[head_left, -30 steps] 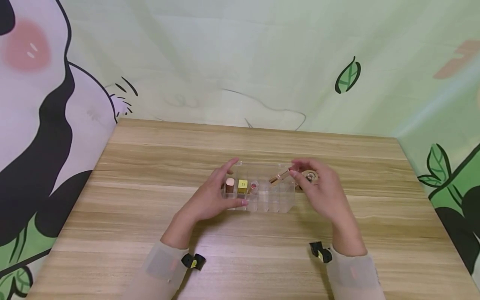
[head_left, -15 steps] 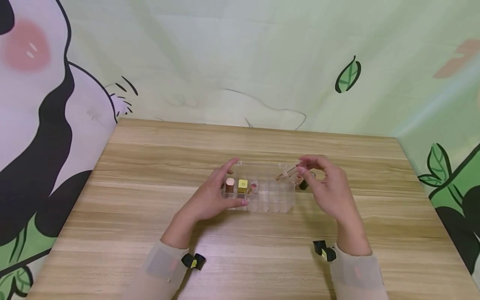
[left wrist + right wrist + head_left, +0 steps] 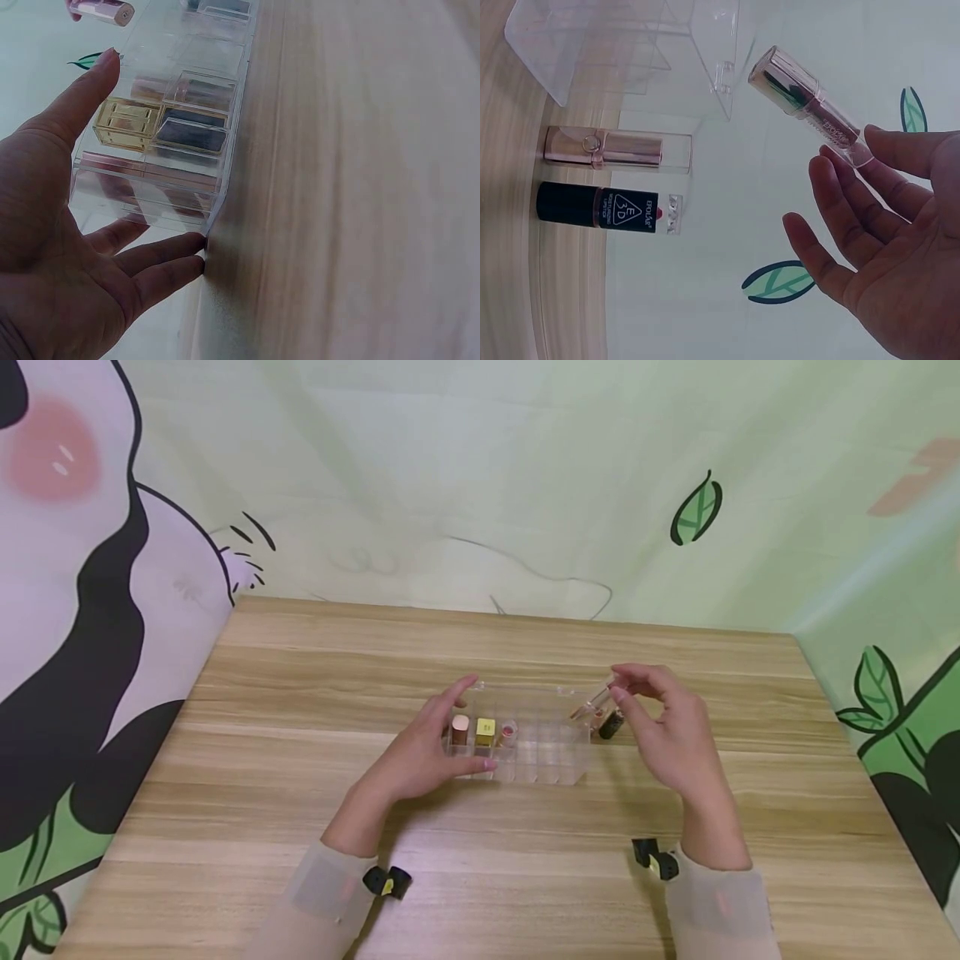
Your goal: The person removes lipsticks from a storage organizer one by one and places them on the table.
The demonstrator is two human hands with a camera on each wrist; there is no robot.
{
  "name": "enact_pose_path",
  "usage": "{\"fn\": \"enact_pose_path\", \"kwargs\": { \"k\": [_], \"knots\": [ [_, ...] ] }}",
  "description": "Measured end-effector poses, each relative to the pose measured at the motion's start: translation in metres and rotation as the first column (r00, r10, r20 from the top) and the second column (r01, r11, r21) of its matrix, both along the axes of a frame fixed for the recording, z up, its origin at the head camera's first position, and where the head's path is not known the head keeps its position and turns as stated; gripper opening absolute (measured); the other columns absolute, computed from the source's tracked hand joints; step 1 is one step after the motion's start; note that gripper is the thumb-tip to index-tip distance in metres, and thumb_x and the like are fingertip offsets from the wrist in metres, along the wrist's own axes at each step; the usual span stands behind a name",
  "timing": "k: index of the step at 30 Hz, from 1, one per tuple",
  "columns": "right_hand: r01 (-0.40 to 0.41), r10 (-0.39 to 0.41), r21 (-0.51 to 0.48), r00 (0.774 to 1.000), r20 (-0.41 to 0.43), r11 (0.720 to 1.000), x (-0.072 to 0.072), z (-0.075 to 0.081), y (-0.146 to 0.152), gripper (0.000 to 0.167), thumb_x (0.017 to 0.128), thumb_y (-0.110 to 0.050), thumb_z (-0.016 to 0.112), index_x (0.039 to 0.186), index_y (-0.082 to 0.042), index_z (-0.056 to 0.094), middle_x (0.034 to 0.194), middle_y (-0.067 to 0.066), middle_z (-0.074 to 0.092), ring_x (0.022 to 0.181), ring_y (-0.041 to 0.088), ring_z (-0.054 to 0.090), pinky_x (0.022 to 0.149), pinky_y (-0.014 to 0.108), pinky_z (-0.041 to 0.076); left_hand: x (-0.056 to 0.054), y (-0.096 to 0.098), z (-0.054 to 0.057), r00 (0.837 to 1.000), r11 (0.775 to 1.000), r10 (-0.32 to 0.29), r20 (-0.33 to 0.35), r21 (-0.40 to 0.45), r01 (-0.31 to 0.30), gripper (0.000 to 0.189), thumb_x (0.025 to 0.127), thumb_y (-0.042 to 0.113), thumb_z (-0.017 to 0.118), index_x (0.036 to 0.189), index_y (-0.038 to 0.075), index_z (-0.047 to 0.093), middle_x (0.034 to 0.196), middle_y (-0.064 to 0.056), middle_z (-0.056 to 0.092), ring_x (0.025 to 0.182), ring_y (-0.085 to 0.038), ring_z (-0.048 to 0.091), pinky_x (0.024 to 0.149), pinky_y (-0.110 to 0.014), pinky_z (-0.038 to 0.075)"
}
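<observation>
My left hand point(image 3: 420, 752) holds the left end of a clear divided lipstick organizer point(image 3: 536, 760), thumb along the front and fingers round the back. Three lipsticks stand in its left slots: one brown point(image 3: 460, 732), one gold and square point(image 3: 485, 732), one clear-topped point(image 3: 508, 734). Between thumb and fingertips, my right hand point(image 3: 667, 727) pinches a rose-gold lipstick point(image 3: 806, 97) by its clear end. It is tilted, its metallic base pointing down toward the organizer's right end.
Just right of the organizer, another rose-gold lipstick point(image 3: 622, 148) and a black lipstick point(image 3: 592, 207) stand upright on the wooden table point(image 3: 487, 877). Behind the table hangs a printed backdrop point(image 3: 420, 485) with leaves and a panda.
My right hand has moved right and slightly away from me with the lipstick, from over the organizer's slots to its right end. The black lipstick has come into sight. My left hand stays still.
</observation>
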State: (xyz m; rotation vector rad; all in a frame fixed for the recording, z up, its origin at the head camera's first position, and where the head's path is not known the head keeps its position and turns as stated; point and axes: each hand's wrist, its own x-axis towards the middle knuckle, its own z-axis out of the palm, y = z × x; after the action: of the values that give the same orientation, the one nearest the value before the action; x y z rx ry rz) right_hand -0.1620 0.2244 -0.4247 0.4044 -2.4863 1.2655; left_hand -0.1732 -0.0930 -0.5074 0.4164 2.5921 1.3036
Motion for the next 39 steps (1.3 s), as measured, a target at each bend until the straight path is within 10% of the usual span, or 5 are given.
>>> {"fn": "enact_pose_path", "kwargs": {
  "k": [39],
  "knots": [
    [0.069,-0.07,-0.017,0.996,-0.056,0.997,-0.002,0.001,0.016,0.021,0.104,0.0,0.067,0.125,0.001,0.073,0.113,0.015,0.071,0.096,0.005,0.062,0.087,0.013,0.048,0.0,-0.001,0.0,1.0,1.0,-0.005,-0.015,0.01,0.005,0.115,0.081,0.052,0.093,0.166,0.056,0.015,0.152,-0.003,0.048,0.136,-0.033,0.055,0.111,-0.062,0.047]
  ]
}}
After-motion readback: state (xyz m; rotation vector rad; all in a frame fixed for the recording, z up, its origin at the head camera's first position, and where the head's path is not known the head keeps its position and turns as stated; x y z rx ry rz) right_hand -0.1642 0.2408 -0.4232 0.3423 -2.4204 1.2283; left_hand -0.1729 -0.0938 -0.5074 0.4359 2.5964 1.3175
